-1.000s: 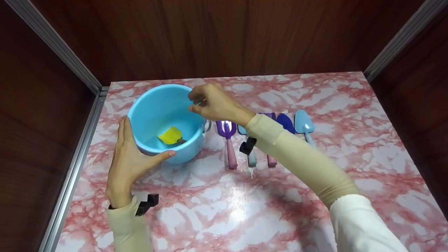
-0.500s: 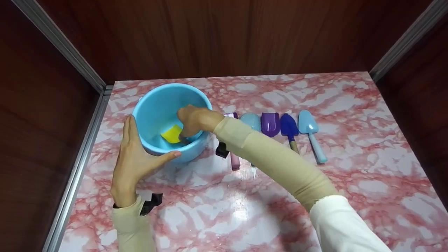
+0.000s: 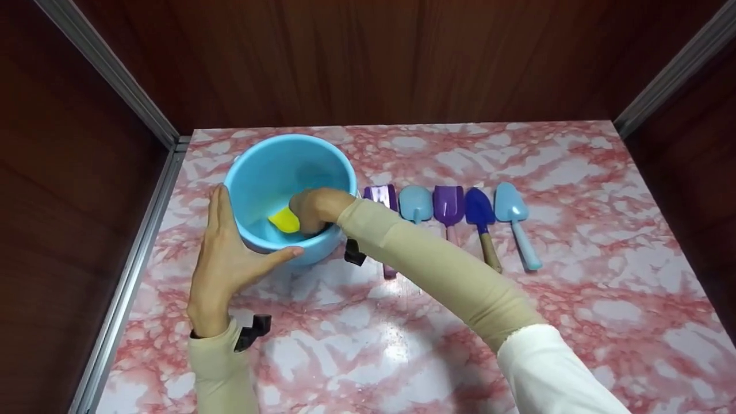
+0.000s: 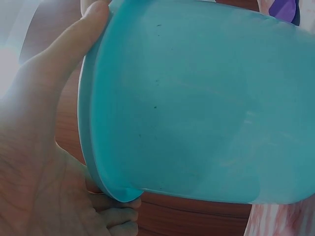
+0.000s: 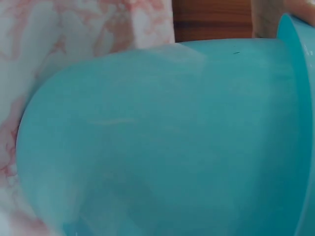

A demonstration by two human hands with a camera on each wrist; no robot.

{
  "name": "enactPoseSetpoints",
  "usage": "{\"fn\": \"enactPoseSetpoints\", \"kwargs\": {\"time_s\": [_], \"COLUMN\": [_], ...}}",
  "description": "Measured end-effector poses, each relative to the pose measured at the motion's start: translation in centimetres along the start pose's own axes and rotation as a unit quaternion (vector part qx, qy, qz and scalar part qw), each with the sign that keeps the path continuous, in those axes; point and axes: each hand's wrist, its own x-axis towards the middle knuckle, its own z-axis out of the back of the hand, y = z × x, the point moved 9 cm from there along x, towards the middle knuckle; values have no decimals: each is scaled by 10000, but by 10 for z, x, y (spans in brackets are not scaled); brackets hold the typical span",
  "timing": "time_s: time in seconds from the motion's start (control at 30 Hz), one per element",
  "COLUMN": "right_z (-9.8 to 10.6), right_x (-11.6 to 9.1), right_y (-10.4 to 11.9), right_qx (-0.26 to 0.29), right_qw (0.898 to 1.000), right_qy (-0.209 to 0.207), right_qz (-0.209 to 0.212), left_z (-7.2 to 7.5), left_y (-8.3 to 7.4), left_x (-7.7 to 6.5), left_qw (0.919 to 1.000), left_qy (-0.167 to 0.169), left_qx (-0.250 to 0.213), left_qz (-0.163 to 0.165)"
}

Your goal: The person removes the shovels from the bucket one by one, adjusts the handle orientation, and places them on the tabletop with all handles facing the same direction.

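Note:
A light-blue bucket (image 3: 299, 150) stands upright at the left of the table. My left hand (image 3: 225, 261) spans its near-left side, thumb along the front rim and straight fingers against the outer wall. Past that rim, my right hand (image 3: 315, 208) reaches down inside the bucket and grips a yellow shovel (image 3: 286, 220). Only part of the yellow blade shows; the handle and my right fingertips are hidden. In the left wrist view the thumb (image 4: 81, 34) touches the rim. The bucket's outer wall (image 5: 162, 128) fills most of the right wrist view, with the right hand out of sight.
Right of the bucket lie several hand shovels in a row: a purple one (image 3: 381, 194), a pale-blue one (image 3: 415, 201), another purple one (image 3: 449, 202), a dark-blue one (image 3: 478, 206) and a light-blue one (image 3: 509, 201). Dark wood panels (image 3: 397, 63) enclose the marbled table (image 3: 345, 345).
My right hand has moved from above the bucket's right rim down into it, onto the yellow shovel. The visible blade has narrowed. My left hand keeps its place on the bucket.

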Motion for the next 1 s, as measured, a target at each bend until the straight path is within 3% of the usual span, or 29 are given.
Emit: {"fn": "enactPoseSetpoints", "kwargs": {"time_s": [0.27, 0.53, 0.77, 1.0], "right_z": [-3, -2, 7, 20], "right_x": [10, 19, 10, -10], "right_y": [-7, -10, -9, -10], "right_qx": [420, 444, 703, 1391], "right_qw": [9984, 9987, 9970, 9901], "right_qy": [93, -34, -71, 5], "right_qz": [-357, -263, -302, -183], "left_z": [1, 0, 0, 0], "left_y": [-3, -3, 0, 2], "left_x": [0, 2, 1, 0], "left_qw": [9999, 9998, 9999, 10000], "left_qy": [-79, -112, -21, 44], "left_qx": [-6, -108, -138, -37], "left_qz": [-95, -161, -77, 2]}}
